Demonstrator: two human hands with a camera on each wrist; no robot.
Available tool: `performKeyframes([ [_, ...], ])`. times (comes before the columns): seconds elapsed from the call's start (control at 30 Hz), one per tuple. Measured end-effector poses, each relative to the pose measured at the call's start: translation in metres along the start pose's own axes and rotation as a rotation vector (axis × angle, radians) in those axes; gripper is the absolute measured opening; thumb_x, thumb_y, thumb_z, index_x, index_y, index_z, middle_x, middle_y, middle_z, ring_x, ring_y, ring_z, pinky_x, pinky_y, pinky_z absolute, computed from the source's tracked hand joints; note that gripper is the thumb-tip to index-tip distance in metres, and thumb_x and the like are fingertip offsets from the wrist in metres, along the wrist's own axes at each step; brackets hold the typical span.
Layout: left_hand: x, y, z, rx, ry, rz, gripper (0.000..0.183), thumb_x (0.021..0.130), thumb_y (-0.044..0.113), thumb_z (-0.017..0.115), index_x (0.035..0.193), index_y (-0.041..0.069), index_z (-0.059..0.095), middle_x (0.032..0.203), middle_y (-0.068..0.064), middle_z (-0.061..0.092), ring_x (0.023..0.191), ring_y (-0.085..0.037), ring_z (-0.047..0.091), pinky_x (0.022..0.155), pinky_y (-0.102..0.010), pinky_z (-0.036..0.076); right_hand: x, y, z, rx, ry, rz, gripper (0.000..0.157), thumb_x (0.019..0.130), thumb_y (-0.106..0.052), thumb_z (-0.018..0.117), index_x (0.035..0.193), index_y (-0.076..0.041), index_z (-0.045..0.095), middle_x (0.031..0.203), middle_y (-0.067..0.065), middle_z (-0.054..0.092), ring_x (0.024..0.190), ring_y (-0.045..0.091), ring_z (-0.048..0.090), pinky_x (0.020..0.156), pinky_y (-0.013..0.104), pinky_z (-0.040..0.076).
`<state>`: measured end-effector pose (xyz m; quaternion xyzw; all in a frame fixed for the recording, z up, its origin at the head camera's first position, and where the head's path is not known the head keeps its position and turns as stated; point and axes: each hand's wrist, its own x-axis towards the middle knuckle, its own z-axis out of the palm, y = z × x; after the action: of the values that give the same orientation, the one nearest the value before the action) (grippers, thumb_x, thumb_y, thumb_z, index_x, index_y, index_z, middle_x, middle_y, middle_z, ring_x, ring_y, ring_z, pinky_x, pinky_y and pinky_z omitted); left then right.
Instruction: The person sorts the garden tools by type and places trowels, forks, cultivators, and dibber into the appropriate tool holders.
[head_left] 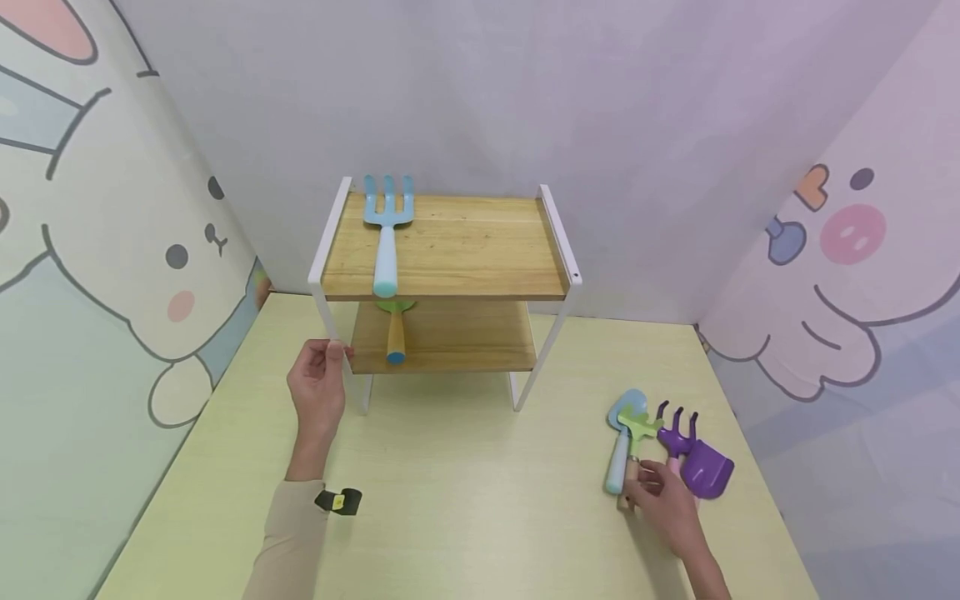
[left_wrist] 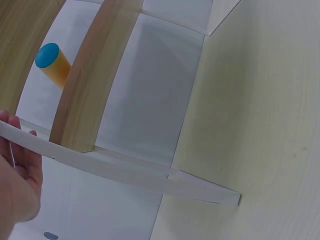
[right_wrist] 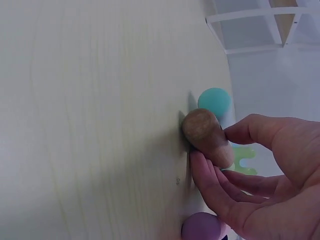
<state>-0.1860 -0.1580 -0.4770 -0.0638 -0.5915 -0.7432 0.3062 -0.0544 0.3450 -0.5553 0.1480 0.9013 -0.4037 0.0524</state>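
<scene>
Right hand (head_left: 666,504) pinches the green rake (head_left: 639,425) toward the table (head_left: 465,500)'s right edge, left hand (head_left: 318,387) grips the shelf (head_left: 487,250); I'd lift straight up, clear of the blue trowel (head_left: 618,462).

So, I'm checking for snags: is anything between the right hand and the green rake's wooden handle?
Nothing visible: the right hand pinches the wooden handle directly. The green rake lies partly over the blue trowel, so that is beneath, not between.
</scene>
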Motion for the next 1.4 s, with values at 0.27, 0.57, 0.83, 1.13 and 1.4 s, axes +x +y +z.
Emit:
performKeyframes([
  [0.27, 0.0002, -0.0006, 0.0007, -0.013, 0.002, -0.005, 0.01, 0.102, -0.002, 0.059, 0.095, -0.009, 0.061, 0.086, -0.002, 0.071, 0.081, -0.011, 0.068, 0.076, -0.021, 0.053, 0.0028, -0.0001, 0.0007, 0.005, 0.008, 0.019, 0.053, 0.093, -0.022, 0.077, 0.131, 0.011, 0.058, 0.117, 0.02, 0.069, 0.108, 0.037, 0.068, 0.082, 0.027, 0.057],
  [0.57, -0.0006, -0.0018, 0.0004, -0.025, 0.01, -0.001, 0.009, 0.102, -0.005, 0.059, 0.094, -0.008, 0.061, 0.085, -0.002, 0.072, 0.079, -0.011, 0.069, 0.074, -0.019, 0.052, 0.0042, -0.0032, 0.0015, -0.032, 0.03, 0.024, 0.044, 0.093, -0.02, 0.074, 0.124, 0.01, 0.062, 0.107, 0.018, 0.072, 0.101, 0.036, 0.07, 0.076, 0.026, 0.056],
  [0.83, -0.0012, -0.002, 0.0007, -0.013, 0.008, 0.006, 0.009, 0.101, -0.004, 0.059, 0.094, -0.009, 0.061, 0.085, -0.001, 0.072, 0.079, -0.01, 0.068, 0.073, -0.018, 0.052, 0.0037, -0.0044, -0.0001, 0.021, 0.008, 0.083, 0.05, 0.092, -0.019, 0.076, 0.129, 0.01, 0.06, 0.111, 0.018, 0.072, 0.105, 0.033, 0.068, 0.075, 0.024, 0.056],
  [1.13, -0.0011, -0.0014, -0.0001, -0.01, 0.008, 0.002, 0.014, 0.102, -0.004, 0.058, 0.095, -0.016, 0.057, 0.086, -0.001, 0.072, 0.079, -0.01, 0.069, 0.074, -0.021, 0.053, 0.0044, -0.0046, -0.0017, 0.158, -0.039, 0.111, 0.051, 0.095, -0.014, 0.073, 0.135, 0.013, 0.055, 0.12, 0.025, 0.066, 0.106, 0.031, 0.066, 0.079, 0.031, 0.06],
  [1.4, -0.0011, -0.0003, 0.0002, -0.008, 0.006, -0.003, 0.015, 0.102, -0.003, 0.058, 0.096, -0.017, 0.056, 0.086, 0.0, 0.071, 0.08, -0.01, 0.069, 0.074, -0.019, 0.053, 0.0042, -0.0005, -0.0043, 0.193, -0.081, 0.132, 0.056, 0.097, -0.023, 0.072, 0.139, 0.01, 0.053, 0.129, 0.027, 0.062, 0.113, 0.031, 0.064, 0.088, 0.032, 0.058],
])
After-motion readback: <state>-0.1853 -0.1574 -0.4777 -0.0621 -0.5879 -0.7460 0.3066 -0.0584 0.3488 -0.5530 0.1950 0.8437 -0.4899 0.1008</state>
